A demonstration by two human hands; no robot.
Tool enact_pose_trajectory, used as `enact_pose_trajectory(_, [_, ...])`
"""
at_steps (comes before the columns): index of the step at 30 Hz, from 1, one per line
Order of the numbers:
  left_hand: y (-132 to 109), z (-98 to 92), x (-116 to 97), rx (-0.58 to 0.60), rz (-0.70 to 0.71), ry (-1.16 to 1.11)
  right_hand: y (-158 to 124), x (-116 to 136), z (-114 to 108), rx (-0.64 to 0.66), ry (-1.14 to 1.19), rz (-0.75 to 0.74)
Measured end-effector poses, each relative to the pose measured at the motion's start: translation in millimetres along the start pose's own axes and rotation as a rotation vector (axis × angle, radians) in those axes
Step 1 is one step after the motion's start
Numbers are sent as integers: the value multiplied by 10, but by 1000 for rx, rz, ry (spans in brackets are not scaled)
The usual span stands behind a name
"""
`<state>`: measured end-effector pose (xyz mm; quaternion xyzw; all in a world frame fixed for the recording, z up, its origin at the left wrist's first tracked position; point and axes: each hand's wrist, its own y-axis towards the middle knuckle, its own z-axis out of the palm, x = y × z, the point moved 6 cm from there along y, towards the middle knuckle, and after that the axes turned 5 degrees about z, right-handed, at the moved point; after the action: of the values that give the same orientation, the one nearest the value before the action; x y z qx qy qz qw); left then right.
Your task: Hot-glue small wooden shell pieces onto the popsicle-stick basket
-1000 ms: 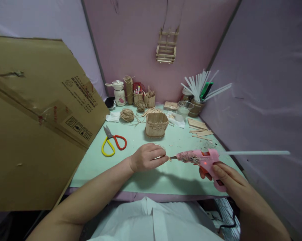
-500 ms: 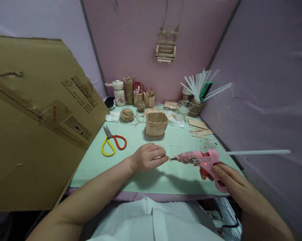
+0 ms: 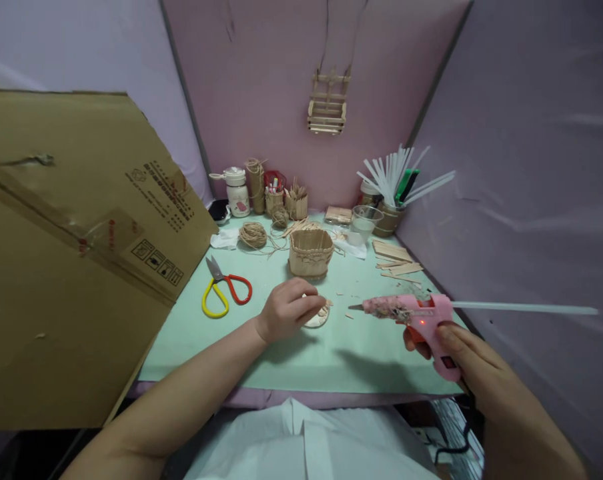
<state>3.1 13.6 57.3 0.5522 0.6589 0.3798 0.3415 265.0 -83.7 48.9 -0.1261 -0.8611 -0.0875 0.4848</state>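
Observation:
My right hand [image 3: 454, 350] grips a pink hot glue gun [image 3: 434, 317]. A long white glue stick [image 3: 526, 307] runs out of its back, and a red light glows on its side. The nozzle points left, apart from my left hand [image 3: 292, 310]. Pinched in that hand's fingertips is a small pale piece of wood [image 3: 329, 303], mostly hidden. Just beneath the fingers lies a round pale disc [image 3: 317, 321] with small pieces on it, partly covered by the hand. Behind stands a small basket of wooden sticks [image 3: 310, 255].
Scissors [image 3: 221, 283] with yellow and red handles lie at left, beside a big cardboard sheet [image 3: 81, 267]. Twine [image 3: 253, 235], a bottle [image 3: 237, 193], a plastic cup [image 3: 365, 221] and glue sticks [image 3: 389, 177] stand at the back. Craft sticks [image 3: 394, 252] lie at right.
The glue gun has moved right, its nozzle now away from my left fingertips. My left hand has shifted slightly left, over the disc, which shows more now.

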Motion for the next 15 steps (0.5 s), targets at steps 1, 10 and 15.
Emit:
enact_pose_trajectory(1, [-7,-14,56,-33,-86,-41,57,-31,16,20,3,2])
enact_pose_trajectory(10, [-325,96,604,-332,-1149,-513,614,-565,156,-270,-593,-256])
enact_pose_trajectory(15, [-489,216,665,-426,-1421,-737,635,-725,185,-283,-764,-264])
